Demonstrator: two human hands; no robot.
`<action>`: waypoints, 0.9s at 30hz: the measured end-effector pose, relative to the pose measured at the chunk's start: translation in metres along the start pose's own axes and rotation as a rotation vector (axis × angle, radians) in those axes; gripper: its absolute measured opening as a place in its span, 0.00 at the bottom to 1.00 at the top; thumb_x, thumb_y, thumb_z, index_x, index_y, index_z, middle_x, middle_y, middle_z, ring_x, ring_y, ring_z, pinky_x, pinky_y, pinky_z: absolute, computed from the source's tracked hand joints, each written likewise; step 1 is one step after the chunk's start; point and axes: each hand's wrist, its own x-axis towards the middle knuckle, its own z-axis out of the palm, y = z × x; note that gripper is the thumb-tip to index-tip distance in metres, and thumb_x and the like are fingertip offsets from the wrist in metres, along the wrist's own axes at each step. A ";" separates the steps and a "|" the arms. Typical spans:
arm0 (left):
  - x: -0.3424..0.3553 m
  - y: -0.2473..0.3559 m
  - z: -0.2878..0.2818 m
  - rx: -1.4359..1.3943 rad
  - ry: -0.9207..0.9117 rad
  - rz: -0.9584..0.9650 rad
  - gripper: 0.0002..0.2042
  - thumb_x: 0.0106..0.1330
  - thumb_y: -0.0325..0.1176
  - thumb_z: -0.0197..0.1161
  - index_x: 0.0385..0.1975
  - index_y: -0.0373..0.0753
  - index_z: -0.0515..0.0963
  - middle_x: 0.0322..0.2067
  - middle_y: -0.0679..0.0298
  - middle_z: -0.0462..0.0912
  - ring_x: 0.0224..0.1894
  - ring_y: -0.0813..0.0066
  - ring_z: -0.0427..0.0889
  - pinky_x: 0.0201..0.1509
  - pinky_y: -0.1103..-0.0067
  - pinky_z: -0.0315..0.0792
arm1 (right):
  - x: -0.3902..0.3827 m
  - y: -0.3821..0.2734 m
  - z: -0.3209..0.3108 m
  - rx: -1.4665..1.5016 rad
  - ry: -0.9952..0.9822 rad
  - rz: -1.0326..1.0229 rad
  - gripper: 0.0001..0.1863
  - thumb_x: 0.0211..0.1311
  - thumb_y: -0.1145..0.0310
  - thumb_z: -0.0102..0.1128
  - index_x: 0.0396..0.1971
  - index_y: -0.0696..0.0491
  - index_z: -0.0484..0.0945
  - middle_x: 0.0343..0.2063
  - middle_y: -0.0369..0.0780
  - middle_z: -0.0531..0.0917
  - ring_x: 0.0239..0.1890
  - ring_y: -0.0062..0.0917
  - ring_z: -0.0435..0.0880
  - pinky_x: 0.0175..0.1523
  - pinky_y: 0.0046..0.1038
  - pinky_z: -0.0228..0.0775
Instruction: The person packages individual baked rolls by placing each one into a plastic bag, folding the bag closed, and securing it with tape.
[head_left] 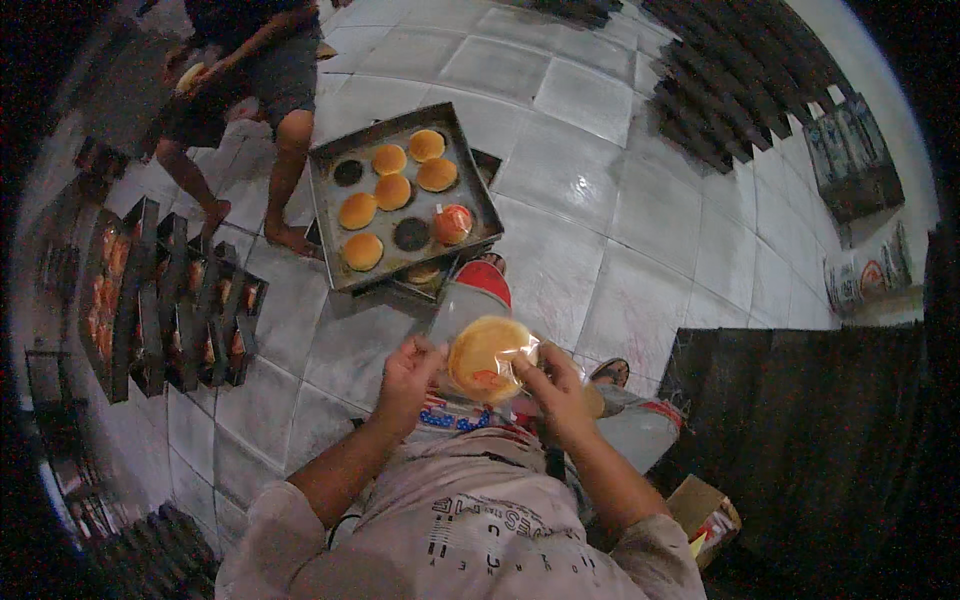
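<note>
A golden round bun [485, 350] in a clear plastic bag with red print is held up over my lap. My right hand [562, 388] grips its right side, the thumb lying across the front. At the left edge, the fingers of my left hand [408, 378] are pinched together on the clear bag, slightly blurred. Beyond my hands lies a square metal tray [325, 215] with several unwrapped buns [392, 192] in it. A bagged bun [452, 224] with red print rests at the tray's near right. Two dark round spots [411, 234] show among the buns.
Another tray [487, 166] sits under the first. Stacked dark trays [140, 300] with reddish contents stand at left. Another person [262, 95] holds a bun at upper left. Dark racks [720, 80] line the upper right; a cardboard box [705, 515] stands at lower right.
</note>
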 end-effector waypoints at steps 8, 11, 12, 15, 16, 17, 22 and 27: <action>0.060 -0.078 0.069 0.414 -0.576 0.274 0.21 0.62 0.46 0.52 0.47 0.36 0.70 0.42 0.58 0.76 0.45 0.71 0.74 0.50 0.75 0.67 | 0.064 -0.097 0.049 -0.916 0.143 -1.187 0.35 0.51 0.74 0.60 0.60 0.58 0.55 0.57 0.50 0.63 0.53 0.42 0.70 0.57 0.35 0.62; 0.055 -0.121 0.111 1.163 -0.632 0.528 0.18 0.59 0.42 0.53 0.42 0.35 0.72 0.41 0.57 0.76 0.45 0.68 0.73 0.50 0.73 0.67 | 0.070 -0.083 0.058 -0.943 0.130 -1.034 0.32 0.49 0.72 0.62 0.57 0.57 0.62 0.52 0.48 0.69 0.50 0.43 0.71 0.54 0.35 0.64; 0.051 -0.125 0.120 1.332 -0.648 0.603 0.17 0.58 0.40 0.53 0.41 0.35 0.73 0.40 0.57 0.75 0.45 0.67 0.73 0.50 0.72 0.67 | 0.061 -0.078 0.047 -0.954 0.161 -0.987 0.31 0.49 0.72 0.62 0.55 0.57 0.63 0.51 0.48 0.70 0.50 0.43 0.71 0.53 0.35 0.64; 0.041 -0.128 0.131 1.633 -0.641 0.746 0.14 0.54 0.36 0.55 0.36 0.34 0.76 0.39 0.56 0.75 0.44 0.64 0.72 0.50 0.69 0.66 | 0.025 -0.052 -0.010 -0.970 0.213 -0.820 0.27 0.50 0.71 0.62 0.52 0.58 0.67 0.48 0.48 0.72 0.50 0.41 0.71 0.53 0.35 0.64; 0.042 -0.128 0.131 1.665 -0.626 0.772 0.13 0.53 0.35 0.55 0.34 0.33 0.76 0.39 0.56 0.75 0.44 0.63 0.72 0.50 0.69 0.66 | 0.016 -0.039 -0.030 -0.960 0.209 -0.770 0.26 0.50 0.71 0.62 0.51 0.58 0.68 0.47 0.48 0.72 0.49 0.41 0.72 0.53 0.34 0.64; 0.043 -0.128 0.129 1.685 -0.624 0.794 0.12 0.52 0.33 0.55 0.33 0.33 0.77 0.38 0.56 0.74 0.44 0.62 0.72 0.51 0.68 0.66 | 0.005 -0.026 -0.048 -0.990 0.248 -0.700 0.25 0.50 0.71 0.63 0.50 0.58 0.69 0.47 0.48 0.72 0.49 0.40 0.72 0.53 0.34 0.64; 0.046 -0.107 0.129 1.438 -0.746 0.921 0.10 0.54 0.32 0.57 0.35 0.36 0.76 0.38 0.56 0.75 0.48 0.58 0.71 0.56 0.60 0.61 | -0.037 0.021 -0.106 -1.051 0.237 -0.402 0.28 0.47 0.65 0.64 0.51 0.55 0.69 0.46 0.48 0.73 0.52 0.42 0.68 0.58 0.37 0.58; 0.008 -0.001 0.125 0.680 -0.674 0.660 0.14 0.54 0.30 0.61 0.41 0.37 0.75 0.45 0.57 0.75 0.47 0.67 0.75 0.55 0.67 0.64 | -0.040 0.019 -0.113 -0.843 0.185 -0.374 0.17 0.47 0.67 0.64 0.38 0.55 0.76 0.35 0.42 0.78 0.40 0.36 0.74 0.48 0.34 0.63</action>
